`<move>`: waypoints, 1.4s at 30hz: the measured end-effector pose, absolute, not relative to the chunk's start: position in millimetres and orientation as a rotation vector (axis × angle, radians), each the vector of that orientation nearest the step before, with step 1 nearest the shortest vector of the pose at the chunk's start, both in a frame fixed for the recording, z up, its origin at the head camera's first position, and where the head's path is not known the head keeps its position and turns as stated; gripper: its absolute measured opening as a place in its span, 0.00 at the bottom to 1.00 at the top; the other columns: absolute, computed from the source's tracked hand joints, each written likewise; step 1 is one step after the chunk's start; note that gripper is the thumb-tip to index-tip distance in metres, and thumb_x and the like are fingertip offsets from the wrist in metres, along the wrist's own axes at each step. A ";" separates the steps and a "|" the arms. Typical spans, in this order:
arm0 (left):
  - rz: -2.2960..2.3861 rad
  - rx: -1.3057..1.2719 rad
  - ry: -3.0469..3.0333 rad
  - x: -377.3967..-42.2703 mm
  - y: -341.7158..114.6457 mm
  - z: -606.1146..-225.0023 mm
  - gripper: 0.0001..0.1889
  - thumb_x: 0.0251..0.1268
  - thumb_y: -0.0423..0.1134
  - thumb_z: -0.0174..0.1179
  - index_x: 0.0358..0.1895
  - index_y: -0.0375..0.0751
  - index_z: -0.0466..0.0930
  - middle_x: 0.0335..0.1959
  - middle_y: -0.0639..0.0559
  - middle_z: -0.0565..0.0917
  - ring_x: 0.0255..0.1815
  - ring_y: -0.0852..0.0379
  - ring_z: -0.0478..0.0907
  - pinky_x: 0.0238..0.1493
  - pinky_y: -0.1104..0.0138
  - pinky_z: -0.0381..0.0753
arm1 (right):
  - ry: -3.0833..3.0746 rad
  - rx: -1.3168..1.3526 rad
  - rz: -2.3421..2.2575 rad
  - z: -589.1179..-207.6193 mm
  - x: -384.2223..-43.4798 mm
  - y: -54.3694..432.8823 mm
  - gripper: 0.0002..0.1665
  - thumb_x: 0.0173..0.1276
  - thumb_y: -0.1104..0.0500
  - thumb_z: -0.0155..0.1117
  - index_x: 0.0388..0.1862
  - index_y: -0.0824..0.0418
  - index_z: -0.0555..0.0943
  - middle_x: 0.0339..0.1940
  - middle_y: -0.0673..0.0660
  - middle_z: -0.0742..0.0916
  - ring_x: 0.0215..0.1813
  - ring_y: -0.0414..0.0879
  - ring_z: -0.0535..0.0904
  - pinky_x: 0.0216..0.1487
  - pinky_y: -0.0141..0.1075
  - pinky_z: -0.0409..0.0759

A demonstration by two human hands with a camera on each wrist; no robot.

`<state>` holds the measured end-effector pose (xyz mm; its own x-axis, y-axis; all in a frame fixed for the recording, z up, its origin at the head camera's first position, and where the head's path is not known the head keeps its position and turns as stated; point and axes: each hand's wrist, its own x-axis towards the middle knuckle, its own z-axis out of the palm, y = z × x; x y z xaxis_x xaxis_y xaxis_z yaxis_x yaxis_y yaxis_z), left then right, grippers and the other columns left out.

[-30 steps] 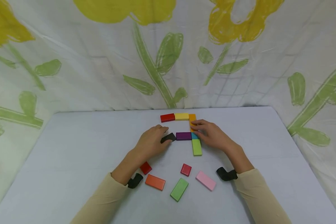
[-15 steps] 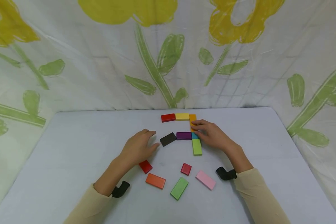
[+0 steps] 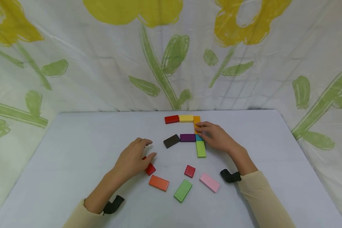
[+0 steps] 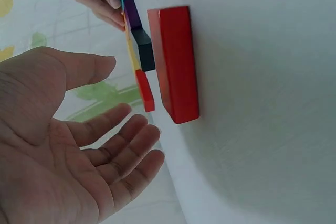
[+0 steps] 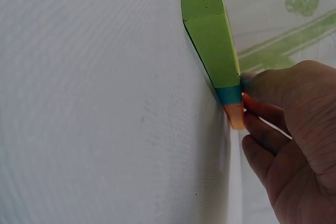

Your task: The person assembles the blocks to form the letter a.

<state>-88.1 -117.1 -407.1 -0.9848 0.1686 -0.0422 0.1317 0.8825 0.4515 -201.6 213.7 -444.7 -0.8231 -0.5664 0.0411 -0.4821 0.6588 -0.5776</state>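
My left hand (image 3: pixel 134 158) hovers with fingers spread over a red rectangular block (image 3: pixel 150 168), partly hiding it. In the left wrist view the left hand (image 4: pixel 89 135) is apart from that red block (image 4: pixel 176 64) and holds nothing. My right hand (image 3: pixel 218 137) rests its fingertips on the orange-yellow block (image 3: pixel 197 120) and the small blue block (image 3: pixel 199 137). A lime green block (image 3: pixel 200 149) touches the blue one from the near side. To the left, a purple block (image 3: pixel 187 137) meets it, followed by a tilted black block (image 3: pixel 172 141).
A dark red block (image 3: pixel 172 119) and a yellow block (image 3: pixel 186 118) line up at the far end. Nearer lie an orange-red block (image 3: pixel 159 183), a red square block (image 3: pixel 189 171), a green block (image 3: pixel 183 190) and a pink block (image 3: pixel 209 182) on the white table (image 3: pixel 60 158).
My left hand has let go of the black block and moved left and toward me, over the red rectangular block. The right hand has stayed in place.
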 end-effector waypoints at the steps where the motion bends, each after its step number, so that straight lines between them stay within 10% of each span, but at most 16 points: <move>1: 0.711 0.231 2.974 -85.1 -118.0 -408.2 0.26 0.68 0.44 0.72 0.64 0.35 0.81 0.59 0.40 0.85 0.53 0.48 0.82 0.57 0.53 0.89 | 2.731 -0.869 -0.886 -445.2 -201.9 213.9 0.21 0.79 0.64 0.63 0.68 0.65 0.82 0.73 0.63 0.82 0.77 0.63 0.75 0.77 0.60 0.74; 42: 0.551 0.305 3.112 -39.1 -122.7 -431.0 0.32 0.57 0.45 0.80 0.62 0.33 0.81 0.56 0.41 0.83 0.53 0.46 0.81 0.50 0.55 0.91 | 2.722 -0.858 -0.872 -441.8 -202.4 213.0 0.21 0.79 0.63 0.63 0.68 0.65 0.82 0.74 0.63 0.82 0.77 0.62 0.75 0.78 0.58 0.74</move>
<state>-39.1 -122.7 -431.0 -0.9809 0.1826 0.0666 0.1944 0.9214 0.3365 -202.4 213.0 -441.8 -0.8235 -0.5669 0.0241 -0.4753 0.6661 -0.5748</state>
